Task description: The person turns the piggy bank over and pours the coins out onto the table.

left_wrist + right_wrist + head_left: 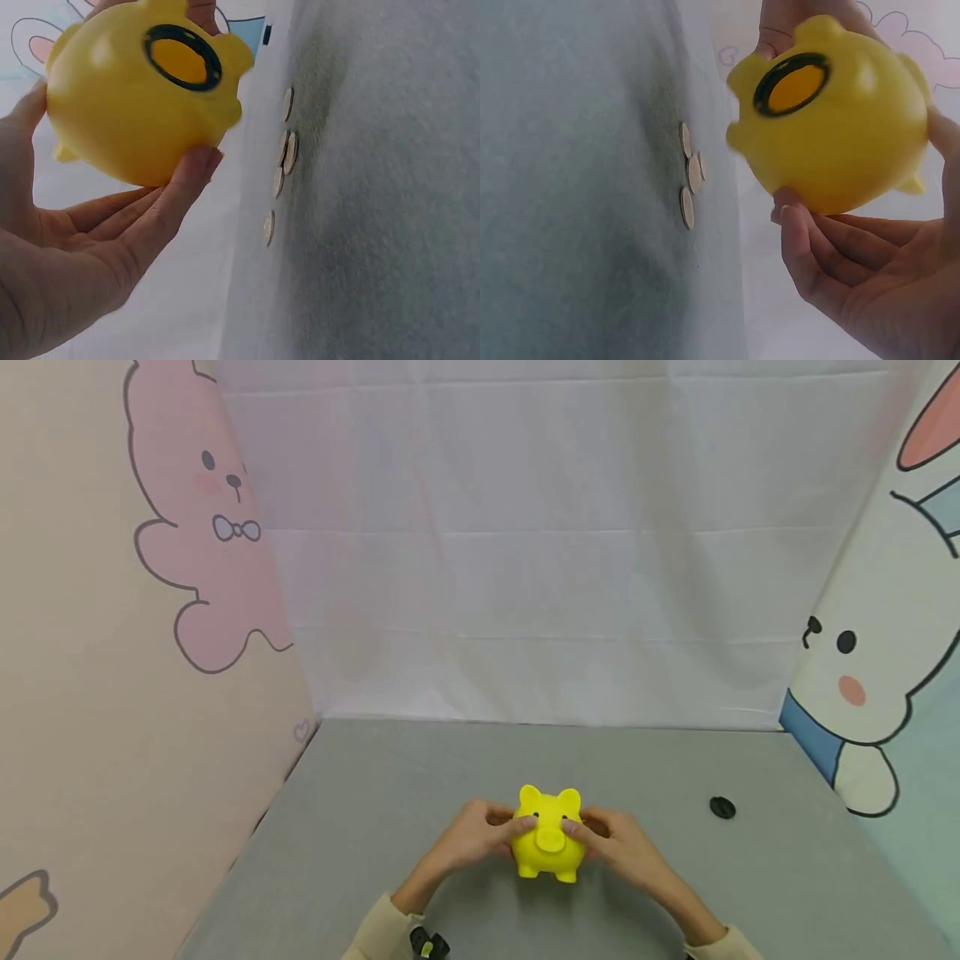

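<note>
A yellow piggy bank is held just above the grey counter, gripped on either side by the left hand and right hand. Coins lie beneath its open base; a black plug sits apart.

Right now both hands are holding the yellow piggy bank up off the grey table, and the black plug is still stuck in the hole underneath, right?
Not quite. Both the left hand and right hand do hold the yellow piggy bank above the grey table, but both wrist views show its hole open. The black plug lies on the table, seen from the head view.
</note>
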Tool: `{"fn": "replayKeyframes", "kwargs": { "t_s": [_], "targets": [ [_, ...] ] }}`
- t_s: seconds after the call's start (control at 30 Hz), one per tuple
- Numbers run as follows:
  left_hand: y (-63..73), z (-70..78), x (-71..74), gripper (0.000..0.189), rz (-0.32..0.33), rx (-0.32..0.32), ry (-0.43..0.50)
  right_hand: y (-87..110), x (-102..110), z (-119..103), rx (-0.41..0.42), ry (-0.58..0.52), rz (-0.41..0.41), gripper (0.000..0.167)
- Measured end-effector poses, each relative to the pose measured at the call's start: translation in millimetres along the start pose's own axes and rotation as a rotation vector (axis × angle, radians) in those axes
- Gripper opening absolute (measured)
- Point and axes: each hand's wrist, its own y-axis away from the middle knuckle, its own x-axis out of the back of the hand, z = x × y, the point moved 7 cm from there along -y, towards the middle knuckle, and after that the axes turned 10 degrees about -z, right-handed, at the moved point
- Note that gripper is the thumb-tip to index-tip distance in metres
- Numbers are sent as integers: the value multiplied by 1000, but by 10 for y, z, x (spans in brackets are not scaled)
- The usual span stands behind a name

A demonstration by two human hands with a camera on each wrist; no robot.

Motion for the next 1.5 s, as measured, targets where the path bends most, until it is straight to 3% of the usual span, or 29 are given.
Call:
{"fn": "replayKeyframes", "kwargs": {
  "t_s": [0.23, 0.37, 0.43, 0.57, 0.67, 1.0, 1.17, 1.27, 1.5],
  "targets": [
    [25, 73, 21, 85, -22, -139, -16, 30, 33, -68, 153, 73, 48, 85],
    [43, 142, 21, 95, 4, -194, -68, 30, 44, -96, 221, 96, 70, 94],
    [60, 188, 17, 98, 35, -238, -125, 41, 52, -114, 272, 120, 98, 95],
    [121, 285, 7, 104, 132, -415, -312, 112, 60, -172, 432, 253, 217, 103],
    [140, 304, -1, 105, 181, -488, -399, 154, 60, -181, 494, 328, 292, 108],
    [101, 281, -1, 102, 131, -412, -358, 120, 73, -139, 437, 257, 246, 105],
    [90, 255, 19, 88, 94, -357, -267, 114, 88, -105, 400, 150, 221, 86],
    [70, 225, 26, 76, 88, -295, -210, 100, 90, -77, 330, 100, 207, 71],
    [-1, 171, 46, 54, 137, -143, -162, 35, 74, 15, 76, -6, 136, 45]
  ]
}}
